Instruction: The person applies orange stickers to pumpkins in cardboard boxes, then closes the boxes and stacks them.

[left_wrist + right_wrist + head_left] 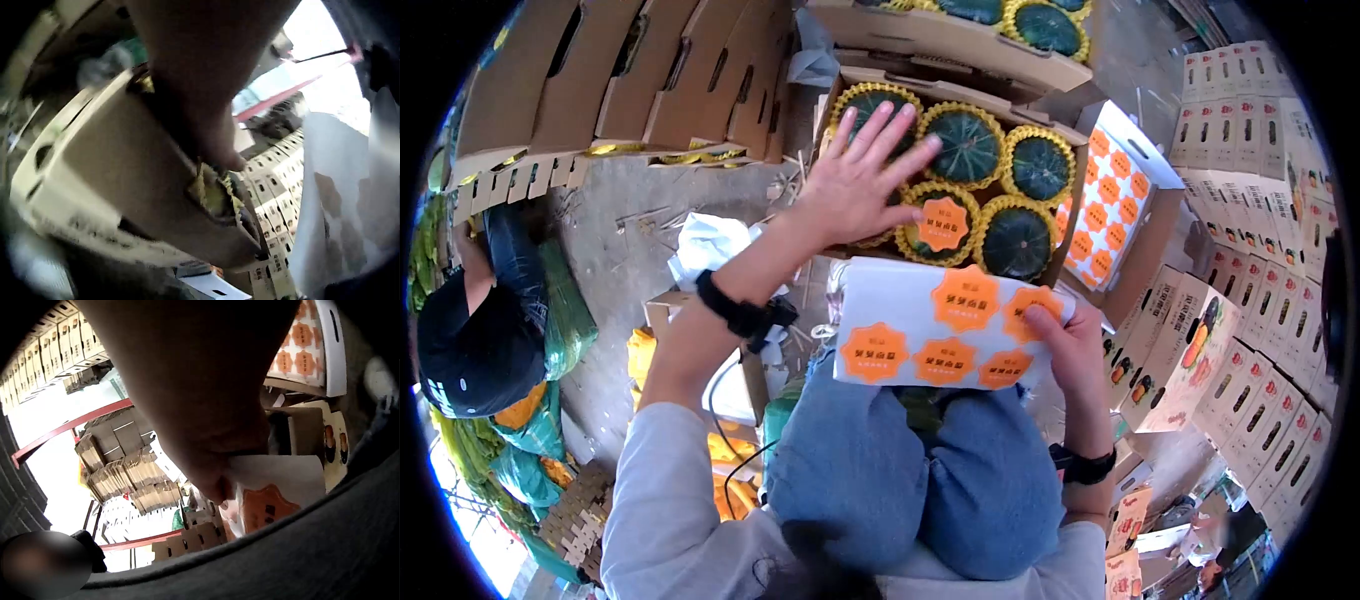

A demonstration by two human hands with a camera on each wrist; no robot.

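Note:
My left hand [855,190] lies with fingers spread over the left-hand pumpkins in an open cardboard box [1040,105]. Dark green pumpkins [965,146] sit there in yellow foam nets, and one bears an orange label [945,223] just right of my left thumb. Over my knees, my right hand [1072,345] pinches the right end of a white sheet [880,300] of orange stickers. That sheet [306,472] shows between thumb and fingers in the right wrist view. In the left wrist view, the hand [212,134] reaches over the box wall [119,162], its fingers mostly hidden.
A box with more sticker sheets [1112,205] stands right of the pumpkins. Another pumpkin box [940,42] is behind. Tall cartons [625,75] line the left, stacked printed cartons [1245,150] the right. A person in a black cap [480,345] is at far left.

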